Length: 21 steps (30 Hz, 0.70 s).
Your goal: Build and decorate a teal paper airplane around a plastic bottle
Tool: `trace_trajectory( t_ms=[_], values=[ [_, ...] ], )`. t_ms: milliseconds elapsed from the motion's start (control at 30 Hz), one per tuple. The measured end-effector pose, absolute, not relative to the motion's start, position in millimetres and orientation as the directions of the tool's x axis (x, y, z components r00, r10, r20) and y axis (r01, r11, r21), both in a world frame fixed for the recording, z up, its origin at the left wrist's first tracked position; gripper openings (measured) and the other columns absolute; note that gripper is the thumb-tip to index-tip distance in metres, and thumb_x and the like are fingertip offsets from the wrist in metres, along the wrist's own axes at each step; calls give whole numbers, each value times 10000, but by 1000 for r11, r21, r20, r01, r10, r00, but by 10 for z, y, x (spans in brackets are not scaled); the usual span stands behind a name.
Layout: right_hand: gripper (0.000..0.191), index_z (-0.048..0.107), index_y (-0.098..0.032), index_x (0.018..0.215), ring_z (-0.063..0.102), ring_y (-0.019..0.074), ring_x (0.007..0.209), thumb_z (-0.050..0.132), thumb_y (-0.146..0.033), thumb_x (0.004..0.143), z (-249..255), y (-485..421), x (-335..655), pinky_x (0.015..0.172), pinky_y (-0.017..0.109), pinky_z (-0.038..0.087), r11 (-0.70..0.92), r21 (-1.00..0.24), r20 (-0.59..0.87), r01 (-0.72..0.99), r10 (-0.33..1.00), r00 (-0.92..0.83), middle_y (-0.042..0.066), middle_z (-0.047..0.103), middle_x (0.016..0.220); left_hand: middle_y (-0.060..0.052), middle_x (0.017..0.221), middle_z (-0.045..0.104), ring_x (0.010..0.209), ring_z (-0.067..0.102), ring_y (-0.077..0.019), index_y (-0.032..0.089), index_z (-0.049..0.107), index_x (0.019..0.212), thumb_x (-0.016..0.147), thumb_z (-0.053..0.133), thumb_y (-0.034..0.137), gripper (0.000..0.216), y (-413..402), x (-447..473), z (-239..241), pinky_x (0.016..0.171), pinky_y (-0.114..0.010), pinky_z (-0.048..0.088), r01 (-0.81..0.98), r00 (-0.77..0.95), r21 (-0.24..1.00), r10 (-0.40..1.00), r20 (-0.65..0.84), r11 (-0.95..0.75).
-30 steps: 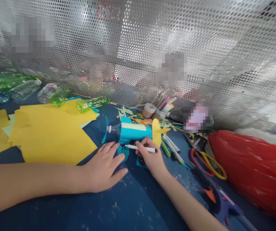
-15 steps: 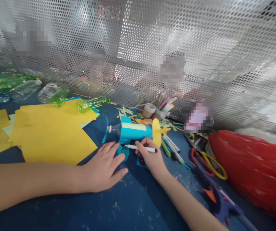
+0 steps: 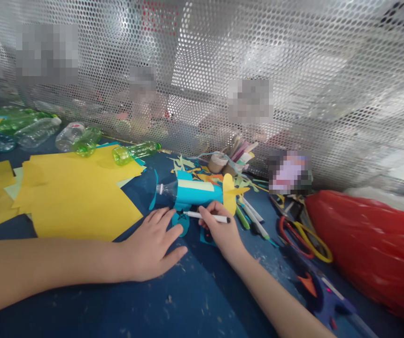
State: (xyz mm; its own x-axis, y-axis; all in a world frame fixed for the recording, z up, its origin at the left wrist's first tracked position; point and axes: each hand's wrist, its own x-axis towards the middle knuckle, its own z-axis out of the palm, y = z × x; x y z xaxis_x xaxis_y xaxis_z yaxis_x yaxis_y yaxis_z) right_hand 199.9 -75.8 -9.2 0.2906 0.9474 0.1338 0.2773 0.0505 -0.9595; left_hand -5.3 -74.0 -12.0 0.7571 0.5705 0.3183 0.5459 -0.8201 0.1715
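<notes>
My right hand (image 3: 221, 228) pinches a white marker (image 3: 197, 215) with a black end, its tip at a blue paper circle (image 3: 182, 228). A black star outline is drawn on that circle. With fingers spread, my left hand (image 3: 156, 244) lies flat on the table, its fingertips at the circle's left edge. Just beyond both hands lies a plastic bottle (image 3: 167, 189) wrapped in blue paper with a pale green strip (image 3: 195, 186). Yellow paper fins (image 3: 229, 193) stand at its right end. A blue scrap (image 3: 207, 238) is partly hidden under my right hand.
Yellow sheets (image 3: 78, 197) lie at left, with a green bottle (image 3: 136, 152) and other bottles behind. At right are markers (image 3: 254, 216), scissors (image 3: 304, 239), a blue glue gun (image 3: 329, 293) and a red plastic bag (image 3: 367, 249). A perforated metal screen (image 3: 202, 61) stands behind.
The marker tip has shifted very slightly on the circle by the star. My left hand and the bottle stay in place.
</notes>
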Motion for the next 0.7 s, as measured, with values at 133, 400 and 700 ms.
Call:
trace_trajectory(
  t_ms=[133, 400, 700],
  values=[
    [350, 447, -227, 600, 458, 107, 403, 649, -485, 723, -80, -761, 1996, 364, 201, 353, 35, -959, 122, 283, 947, 296, -31, 558, 463, -181, 1369, 438, 1281, 381, -359, 173, 539, 1169, 942, 362, 486, 426, -743, -50, -111, 1030, -548, 358, 549, 762, 156, 568, 310, -821],
    [355, 439, -229, 598, 457, 109, 397, 653, -492, 704, -62, -761, 1985, 354, 203, 349, 42, -963, 125, 266, 945, 304, -30, 555, 453, -177, 1367, 437, 1282, 378, -359, 177, 533, 1174, 945, 352, 487, 426, -744, -53, -109, 1027, -555, 358, 547, 762, 157, 566, 315, -822],
    [299, 434, -228, 592, 439, 97, 390, 625, -408, 735, -81, -751, 2004, 362, 191, 339, 29, -953, 128, 301, 941, 313, -44, 541, 446, -186, 1369, 431, 1277, 386, -364, 174, 532, 1177, 946, 345, 489, 433, -737, -55, -112, 1023, -555, 364, 542, 769, 151, 561, 307, -827]
  ],
)
